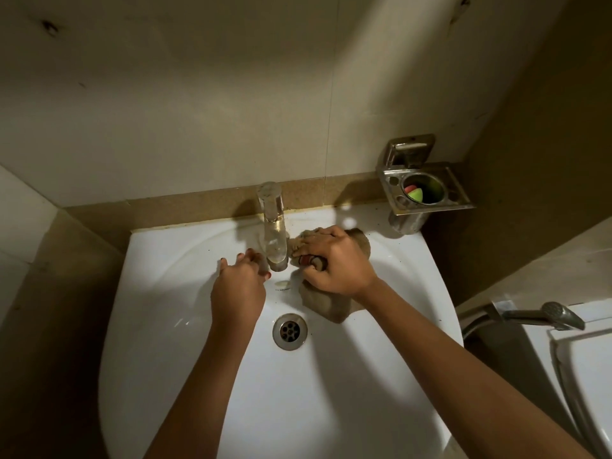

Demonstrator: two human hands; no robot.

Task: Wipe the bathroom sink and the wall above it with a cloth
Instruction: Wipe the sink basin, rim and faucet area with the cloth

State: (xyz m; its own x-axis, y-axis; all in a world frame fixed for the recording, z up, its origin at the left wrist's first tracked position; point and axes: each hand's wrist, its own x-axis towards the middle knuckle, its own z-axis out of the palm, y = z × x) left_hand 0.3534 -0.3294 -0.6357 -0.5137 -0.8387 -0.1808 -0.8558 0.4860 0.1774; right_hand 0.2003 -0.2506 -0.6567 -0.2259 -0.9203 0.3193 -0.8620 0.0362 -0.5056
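Note:
A white sink fills the lower middle, with a chrome tap at its back rim and a metal drain in the bowl. My right hand grips a brown cloth against the sink just right of the tap; the cloth bunches behind my fingers and hangs into the bowl. Inside the bowl, my left hand sits left of the tap with fingers spread toward the spout, holding nothing. The pale tiled wall rises above the sink.
A steel wall holder with a cup holding green and red items hangs at the right above the sink's corner. A hand sprayer and a white toilet stand at the right edge. A brown tile strip runs behind the sink.

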